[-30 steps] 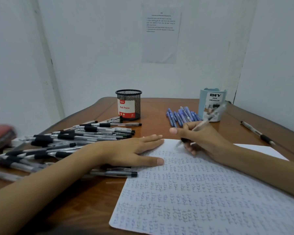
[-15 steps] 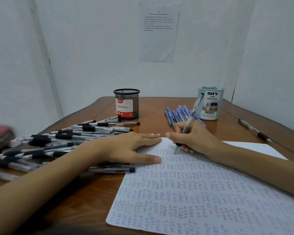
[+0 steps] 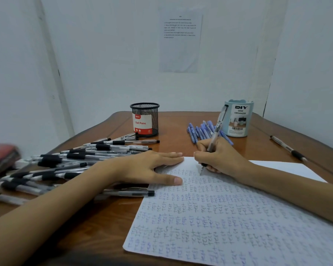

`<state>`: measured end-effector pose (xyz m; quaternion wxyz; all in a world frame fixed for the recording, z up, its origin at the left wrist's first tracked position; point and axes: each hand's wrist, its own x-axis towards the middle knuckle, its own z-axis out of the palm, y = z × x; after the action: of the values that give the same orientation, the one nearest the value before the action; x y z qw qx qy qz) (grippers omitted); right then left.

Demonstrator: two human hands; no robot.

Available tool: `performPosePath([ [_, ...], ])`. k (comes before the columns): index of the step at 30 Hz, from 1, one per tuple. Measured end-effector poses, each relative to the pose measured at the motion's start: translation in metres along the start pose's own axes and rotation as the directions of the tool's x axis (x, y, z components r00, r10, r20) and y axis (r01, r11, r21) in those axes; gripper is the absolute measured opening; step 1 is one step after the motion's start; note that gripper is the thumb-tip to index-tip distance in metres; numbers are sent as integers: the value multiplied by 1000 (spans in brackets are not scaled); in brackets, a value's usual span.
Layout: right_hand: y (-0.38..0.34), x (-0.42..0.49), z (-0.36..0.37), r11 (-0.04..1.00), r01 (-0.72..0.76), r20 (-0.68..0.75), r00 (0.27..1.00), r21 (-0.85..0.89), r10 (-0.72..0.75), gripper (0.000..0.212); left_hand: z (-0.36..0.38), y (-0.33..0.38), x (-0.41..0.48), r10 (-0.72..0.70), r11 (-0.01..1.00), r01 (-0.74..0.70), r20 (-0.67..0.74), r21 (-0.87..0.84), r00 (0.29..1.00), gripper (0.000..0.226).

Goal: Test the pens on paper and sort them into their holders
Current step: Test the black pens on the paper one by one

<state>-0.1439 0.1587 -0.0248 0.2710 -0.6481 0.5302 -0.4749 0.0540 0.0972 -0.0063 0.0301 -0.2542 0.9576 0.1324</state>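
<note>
The sheet of paper (image 3: 229, 217) lies on the wooden table (image 3: 104, 223), its near-left corner close to the table's near edge. Open wood remains left of that corner and beyond the sheet's far edge, in the gap between the two holders. Left hand (image 3: 148, 167): flat, fingers straight, pressing the sheet's far-left corner. Right hand (image 3: 219, 158): fingers curled round a clear pen (image 3: 216, 129) with a dark grip, held steeply, tip down on the sheet near its far edge. The sheet is covered in rows of small handwritten marks, except a blank strip at its far-right side. White walls close in beyond the sheet and to its left and right; a printed notice (image 3: 180, 41) hangs on the wall beyond it. Count: one black mesh holder (image 3: 145, 120), labelled "Ball Pens", beyond the sheet's far-left corner; one pale blue desk organizer (image 3: 238, 120) beyond its far edge, to the right. A row of blue pens (image 3: 197, 131) lies just before the organizer; overlap prevents an exact count. A pile of black-grip pens (image 3: 75, 160) spreads left of the sheet, also too overlapped to count. One pen (image 3: 127, 192) lies under the left hand, touching the sheet's left edge. One lone pen (image 3: 287, 148) lies beyond the far-right corner, near the table's right edge. A blurred red object (image 3: 0, 158) sits left of the pile.
</note>
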Motion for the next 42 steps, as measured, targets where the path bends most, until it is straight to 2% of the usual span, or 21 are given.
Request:
performPosePath([
  [5,0,-2,-1,1000,6,16,1000,18,-6,40,0,5,-2,-14,1000,14,-4,-4,1000,75],
  [9,1,-1,-1,999,29,-49,998,17,-28,38,-1,8,-2,-18,1000,18,5,-14,1000,76],
  [18,2,0,-2,1000,-9,-35,999,-4,9,43,0,6,-3,-11,1000,11,12,-13,1000,75],
  [36,6,3,-3,999,46,-45,998,-19,-47,44,0,5,-1,-13,1000,13,-1,-8,1000,78],
  [42,3,1,-2,990,93,-64,993,-110,-101,41,0,6,-2,-5,1000,5,-3,-15,1000,76],
])
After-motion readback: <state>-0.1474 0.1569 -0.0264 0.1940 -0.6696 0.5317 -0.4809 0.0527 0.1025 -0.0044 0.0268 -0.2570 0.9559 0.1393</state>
